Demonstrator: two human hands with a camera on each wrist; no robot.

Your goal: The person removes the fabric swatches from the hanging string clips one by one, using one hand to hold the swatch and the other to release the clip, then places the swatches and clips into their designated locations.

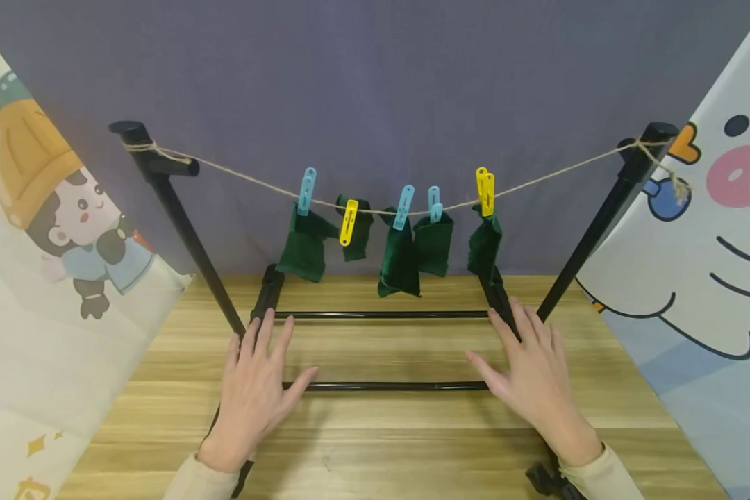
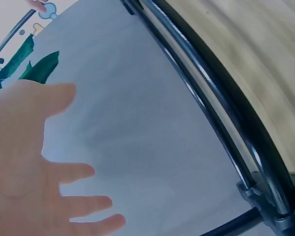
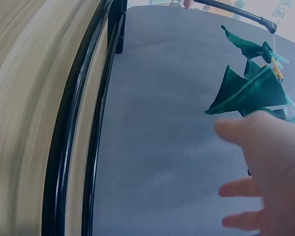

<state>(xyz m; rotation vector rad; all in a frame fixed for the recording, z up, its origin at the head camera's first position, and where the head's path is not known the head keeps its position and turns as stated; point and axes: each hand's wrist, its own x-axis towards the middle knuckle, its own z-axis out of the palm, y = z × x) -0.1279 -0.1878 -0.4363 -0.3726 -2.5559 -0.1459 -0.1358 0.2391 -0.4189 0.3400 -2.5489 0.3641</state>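
Note:
Several dark green cloth pieces [image 1: 401, 262] hang from a twine line [image 1: 250, 179], held by blue clothespins [image 1: 403, 207] and yellow clothespins [image 1: 348, 223]. The line is tied between two posts of a black rack [image 1: 190, 243]. My left hand [image 1: 254, 389], fingers spread and palm down, is over the rack's left side. On the other side my right hand [image 1: 534, 375] has its fingers spread likewise, over the rack's right side. Neither hand holds anything. Both wrist views show extended fingers, with green cloth [image 3: 255, 93] beyond the right thumb.
Two black crossbars [image 1: 384, 386] run between the rack's sides above the wooden table [image 1: 381, 444]. A grey backdrop [image 1: 375, 90] stands behind. Cartoon-printed sheets flank the table, with a figure in an orange cap [image 1: 34, 156] at left and a pink snout [image 1: 746, 176] at right.

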